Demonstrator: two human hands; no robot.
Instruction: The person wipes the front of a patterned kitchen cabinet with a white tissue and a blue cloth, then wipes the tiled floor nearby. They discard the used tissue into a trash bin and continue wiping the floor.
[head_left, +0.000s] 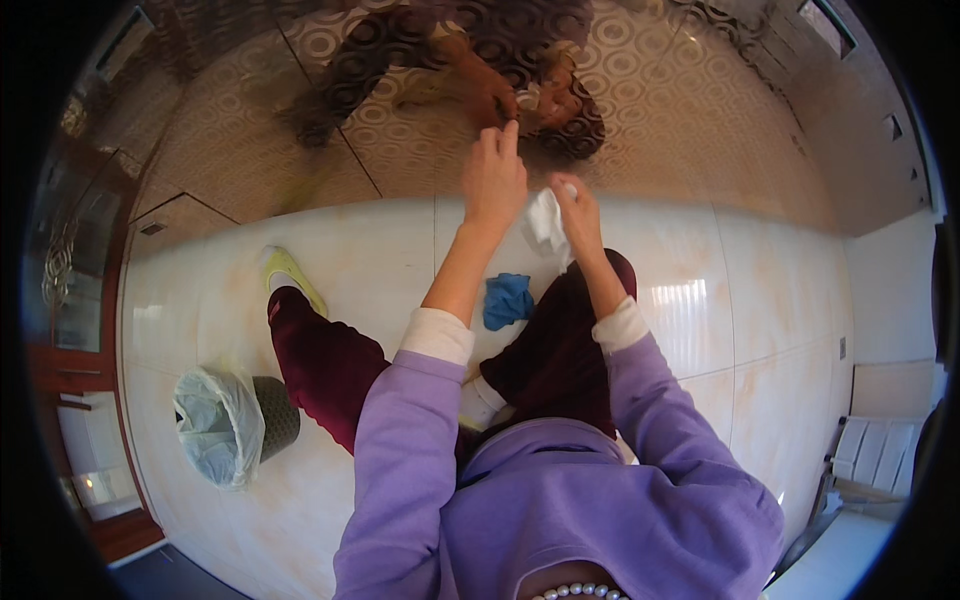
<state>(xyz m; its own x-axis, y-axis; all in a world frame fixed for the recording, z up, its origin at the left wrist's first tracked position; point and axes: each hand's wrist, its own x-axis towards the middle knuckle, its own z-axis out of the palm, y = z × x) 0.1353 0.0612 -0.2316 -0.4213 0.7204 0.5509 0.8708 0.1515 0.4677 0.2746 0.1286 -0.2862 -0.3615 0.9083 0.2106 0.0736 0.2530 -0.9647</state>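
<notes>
Before me stands a glossy brown panel (637, 135) patterned with rings, which mirrors my hands and body. My left hand (495, 176) reaches to its surface with the index finger extended, the fingertip at or very near the panel; I see nothing held in it. My right hand (581, 214), to the right and a little lower, grips a crumpled white tissue or cloth (546, 221) that hangs from the fingers. A folded blue cloth (508, 301) lies on the tiled floor between my legs, below both hands.
A waste bin with a pale plastic liner (259, 435) stands on the floor tiles (315, 517) at the left. Beyond it is a reddish wooden cabinet with glass doors (79, 270). At the right edge is a white slatted chair or rack (874, 450).
</notes>
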